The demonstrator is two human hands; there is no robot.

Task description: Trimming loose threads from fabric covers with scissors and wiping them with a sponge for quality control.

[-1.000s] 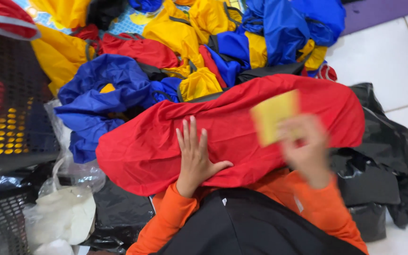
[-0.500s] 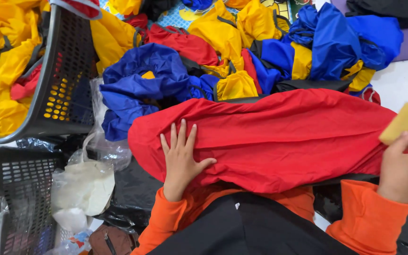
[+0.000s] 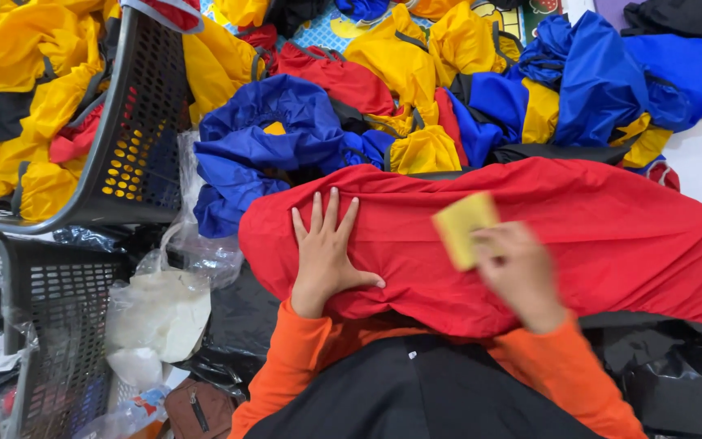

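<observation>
A large red fabric cover [image 3: 595,236] lies spread across my lap. My left hand [image 3: 324,252] rests flat on its left part, fingers apart, pressing it down. My right hand [image 3: 517,272] holds a small yellow rectangular pad [image 3: 465,229] against the middle of the red fabric; the hand is blurred by motion. Both arms wear orange sleeves.
A heap of blue [image 3: 262,146], yellow [image 3: 404,65] and red fabric pieces lies beyond the red cover. A dark plastic basket [image 3: 136,154] filled with yellow fabric stands at the left, another basket [image 3: 50,325] below it. Clear plastic bags [image 3: 160,309] lie beside them. Black bags [image 3: 676,374] sit at the right.
My right hand has swung the yellow pad from the right edge back leftward onto the middle of the red fabric. My left hand has stayed flat in place.
</observation>
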